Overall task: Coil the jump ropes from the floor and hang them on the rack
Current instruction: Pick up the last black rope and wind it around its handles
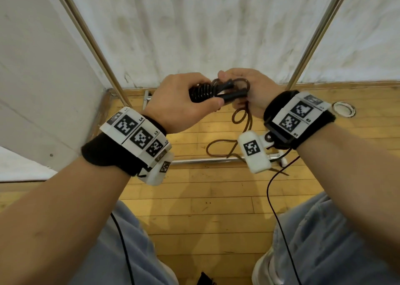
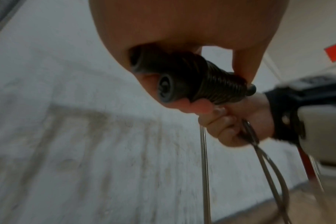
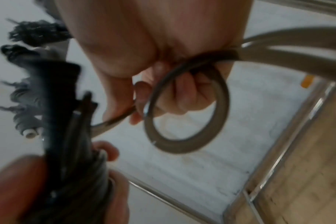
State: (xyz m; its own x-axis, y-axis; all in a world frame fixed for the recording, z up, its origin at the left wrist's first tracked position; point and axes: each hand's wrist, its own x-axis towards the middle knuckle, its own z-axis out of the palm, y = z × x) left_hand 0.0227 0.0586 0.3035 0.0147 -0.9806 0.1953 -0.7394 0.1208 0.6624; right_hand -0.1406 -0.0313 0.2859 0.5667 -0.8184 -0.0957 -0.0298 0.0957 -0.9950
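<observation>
My left hand point(image 1: 184, 102) grips the two black handles point(image 1: 207, 94) of a jump rope, with brown cord wound round them in tight turns point(image 2: 211, 84). My right hand point(image 1: 249, 89) pinches the loose brown cord point(image 1: 239, 115) beside the handle tips, a loop of it curling round my fingers point(image 3: 186, 115). The rest of the cord hangs down in loops point(image 1: 218, 148) toward the wooden floor. The rack's two metal uprights point(image 1: 101, 53) point(image 1: 311, 46) rise on either side of my hands.
The rack's base bar point(image 1: 205, 160) lies on the wooden floor point(image 1: 205, 209) under the hanging cord. A white wall point(image 1: 194, 24) stands behind. A roll of tape point(image 1: 343, 109) lies on the floor at right. My legs in jeans point(image 1: 324, 241) are below.
</observation>
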